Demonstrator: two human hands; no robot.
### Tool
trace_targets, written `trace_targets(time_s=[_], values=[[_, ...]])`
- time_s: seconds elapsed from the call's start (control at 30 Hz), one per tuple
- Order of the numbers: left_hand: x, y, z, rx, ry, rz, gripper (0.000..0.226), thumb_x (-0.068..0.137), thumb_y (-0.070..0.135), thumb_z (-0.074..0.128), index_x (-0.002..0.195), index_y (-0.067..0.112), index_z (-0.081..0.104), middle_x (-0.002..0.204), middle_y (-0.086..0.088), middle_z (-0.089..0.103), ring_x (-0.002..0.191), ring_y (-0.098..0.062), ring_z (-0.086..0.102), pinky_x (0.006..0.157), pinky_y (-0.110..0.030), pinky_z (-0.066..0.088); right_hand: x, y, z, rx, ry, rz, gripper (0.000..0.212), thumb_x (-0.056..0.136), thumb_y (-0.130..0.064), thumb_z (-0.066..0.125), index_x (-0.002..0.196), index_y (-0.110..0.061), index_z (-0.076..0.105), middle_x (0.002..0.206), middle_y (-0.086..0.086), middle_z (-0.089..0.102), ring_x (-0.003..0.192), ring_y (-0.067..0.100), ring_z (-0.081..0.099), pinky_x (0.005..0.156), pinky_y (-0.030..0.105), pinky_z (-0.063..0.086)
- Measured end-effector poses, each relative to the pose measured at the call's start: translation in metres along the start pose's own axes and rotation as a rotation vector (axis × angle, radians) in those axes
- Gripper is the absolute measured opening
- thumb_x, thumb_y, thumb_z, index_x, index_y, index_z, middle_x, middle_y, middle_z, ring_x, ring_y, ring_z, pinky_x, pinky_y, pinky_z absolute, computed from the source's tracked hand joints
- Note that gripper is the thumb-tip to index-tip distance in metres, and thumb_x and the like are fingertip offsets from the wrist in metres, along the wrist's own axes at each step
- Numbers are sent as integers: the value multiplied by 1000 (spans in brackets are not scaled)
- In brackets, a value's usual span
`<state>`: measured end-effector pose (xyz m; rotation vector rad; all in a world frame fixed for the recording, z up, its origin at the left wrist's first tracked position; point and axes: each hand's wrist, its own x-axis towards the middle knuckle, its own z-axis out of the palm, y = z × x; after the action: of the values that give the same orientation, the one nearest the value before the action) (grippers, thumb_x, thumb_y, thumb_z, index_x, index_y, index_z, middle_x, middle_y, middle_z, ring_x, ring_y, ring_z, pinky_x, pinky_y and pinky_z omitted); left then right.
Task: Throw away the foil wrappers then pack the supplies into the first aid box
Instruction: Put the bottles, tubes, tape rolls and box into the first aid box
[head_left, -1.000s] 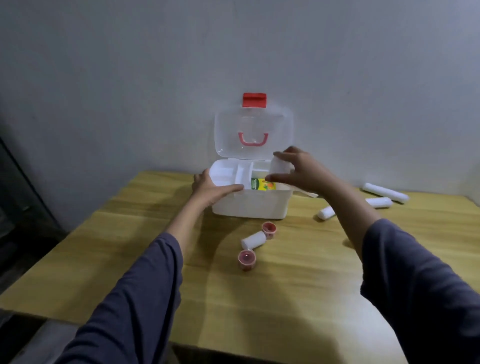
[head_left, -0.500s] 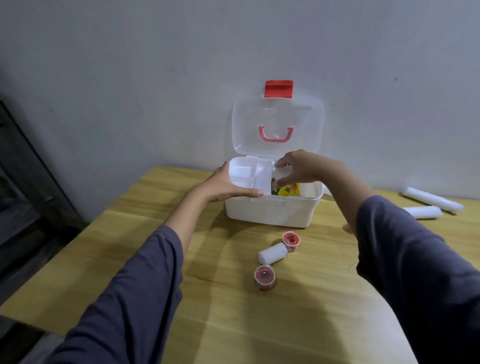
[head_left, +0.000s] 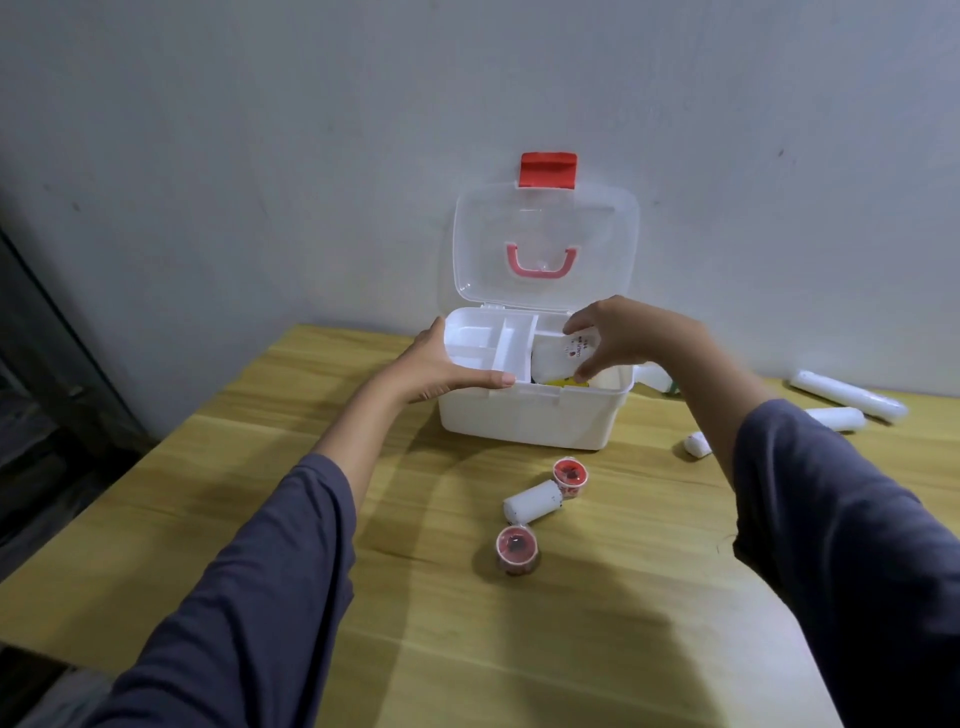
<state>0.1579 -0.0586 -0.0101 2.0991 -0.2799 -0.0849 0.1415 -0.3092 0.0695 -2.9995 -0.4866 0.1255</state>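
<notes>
A white first aid box (head_left: 535, 415) stands open on a wooden table (head_left: 597, 623), its clear lid (head_left: 545, 244) upright against the wall. The left hand (head_left: 441, 366) clasps the box's left front rim, grip pressed on the plastic to steady it. The right hand (head_left: 618, 335) hovers over the box's right compartment, thumb and fingers pinching a flat white packet (head_left: 561, 356) by its edges. The packet looks light and thin, likely to bend, so an edge hold suits it. In front of the box lie two red-capped tubs (head_left: 570, 474) and a short white roll (head_left: 532, 501); these look light, round, and apt to roll away. Longer rolls (head_left: 847, 395) lie right of the box.
</notes>
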Motion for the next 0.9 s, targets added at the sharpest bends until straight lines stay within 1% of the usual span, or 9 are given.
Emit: trace_targets(time_s=[0.1,0.23,0.33,0.4,0.5,0.6,0.73,0.8,0.9], values=[[-3,2,1,-22,-11,33,123,35,73,94,143,34,52,138,13,66,130,-12,62,113,-41,50,4,-7,15,38,62,-57,65,70,-34,75,128,-16,51,126,6,57,116,25,50,96,41,45],[-6,8,1,-37,-18,30,114,43,61,95,144,31,52,138,12,66,130,-13,62,114,-41,49,6,-11,32,32,88,-106,60,75,-35,70,130,-19,50,129,4,56,117,23,50,97,37,44],[-7,7,0,-43,-8,0,122,37,72,96,144,34,51,139,13,65,131,-12,62,114,-43,50,3,-5,27,36,66,-102,54,76,-32,70,126,-20,54,124,4,58,111,21,52,93,38,48],[-7,5,0,-46,-6,-13,125,34,73,96,144,35,50,139,14,64,132,-13,61,113,-43,50,2,-3,26,19,58,-103,53,76,-30,70,125,-22,54,126,3,58,113,20,51,93,38,47],[-7,5,0,-52,-6,-2,127,33,73,96,145,34,50,140,13,64,132,-13,61,114,-44,50,4,-11,28,14,101,-124,53,76,-27,71,126,-22,55,131,2,57,119,23,49,94,33,42],[-8,8,1,-54,-11,31,127,31,74,94,143,32,52,137,12,67,130,-14,62,114,-43,50,9,-20,30,67,142,-131,51,76,-26,72,124,-21,58,131,2,58,120,23,49,89,26,36],[-9,11,1,-57,-16,36,129,28,75,93,143,32,52,136,11,67,130,-14,62,115,-44,49,5,-14,19,216,91,-95,50,74,-25,76,121,-18,61,131,1,59,121,22,52,100,32,41],[-9,11,1,-57,-16,33,129,29,75,94,143,33,52,136,13,67,130,-13,62,115,-43,49,-2,0,11,308,170,-77,45,74,-20,75,117,-13,63,125,5,64,115,20,57,98,30,44],[-9,10,1,-71,-19,23,126,31,72,95,143,33,53,136,13,68,130,-12,63,115,-42,49,-18,31,8,498,447,15,32,78,-14,71,109,-9,66,113,9,69,101,20,63,94,30,49]])
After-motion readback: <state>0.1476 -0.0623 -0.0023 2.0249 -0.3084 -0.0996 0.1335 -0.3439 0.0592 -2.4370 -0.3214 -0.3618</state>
